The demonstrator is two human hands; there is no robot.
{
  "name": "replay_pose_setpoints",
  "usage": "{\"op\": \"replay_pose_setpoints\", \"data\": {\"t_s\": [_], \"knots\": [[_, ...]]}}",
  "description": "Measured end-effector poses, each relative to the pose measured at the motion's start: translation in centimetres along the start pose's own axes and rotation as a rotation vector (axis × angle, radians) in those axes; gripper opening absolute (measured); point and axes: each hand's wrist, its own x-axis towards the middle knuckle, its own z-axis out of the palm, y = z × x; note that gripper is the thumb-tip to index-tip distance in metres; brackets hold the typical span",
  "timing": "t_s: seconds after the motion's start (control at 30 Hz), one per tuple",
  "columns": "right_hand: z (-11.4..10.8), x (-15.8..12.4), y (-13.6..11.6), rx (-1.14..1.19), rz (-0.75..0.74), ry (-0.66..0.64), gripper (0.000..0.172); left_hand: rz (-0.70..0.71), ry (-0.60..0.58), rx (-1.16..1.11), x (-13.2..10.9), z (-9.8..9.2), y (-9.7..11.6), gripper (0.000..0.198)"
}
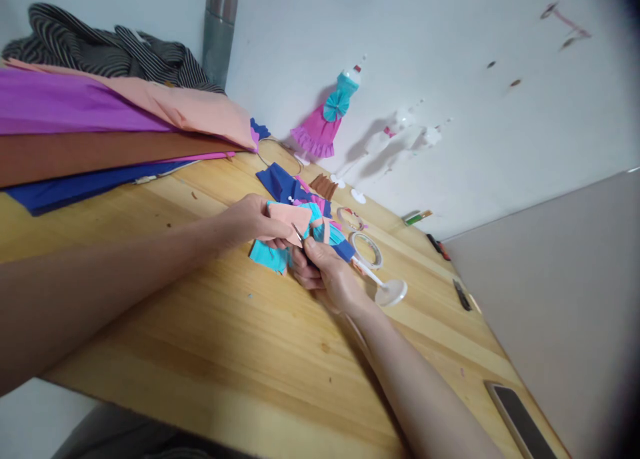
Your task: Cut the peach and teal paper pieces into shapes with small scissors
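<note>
My left hand (255, 217) pinches a small peach crepe-paper piece (293, 215) between thumb and fingers. My right hand (325, 269) is closed around small scissors (299, 233); their blades lie at the lower edge of the peach piece, and the handles are mostly hidden by my fingers. Behind and under my hands lie turquoise paper (270, 255) and blue paper (280, 184). Just past my right hand, a white stand (393, 292) lies tipped over, with turquoise and blue paper around its upper end.
Folded crepe-paper sheets (100, 112) lie at left, near a striped cloth (110, 52) and a flask (220, 32). A dressed mannequin figure (330, 115) stands by the wall. Tape rolls (367, 249), a cutter knife (461, 295) and a phone (520, 419) are at right.
</note>
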Motion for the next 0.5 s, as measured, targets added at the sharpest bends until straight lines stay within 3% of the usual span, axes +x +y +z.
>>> {"op": "replay_pose_setpoints", "data": {"t_s": [0.5], "knots": [[-0.07, -0.14, -0.08, -0.032, -0.003, -0.02, 0.052, 0.014, -0.018, 0.03, -0.11, -0.21, 0.24, 0.011]]}}
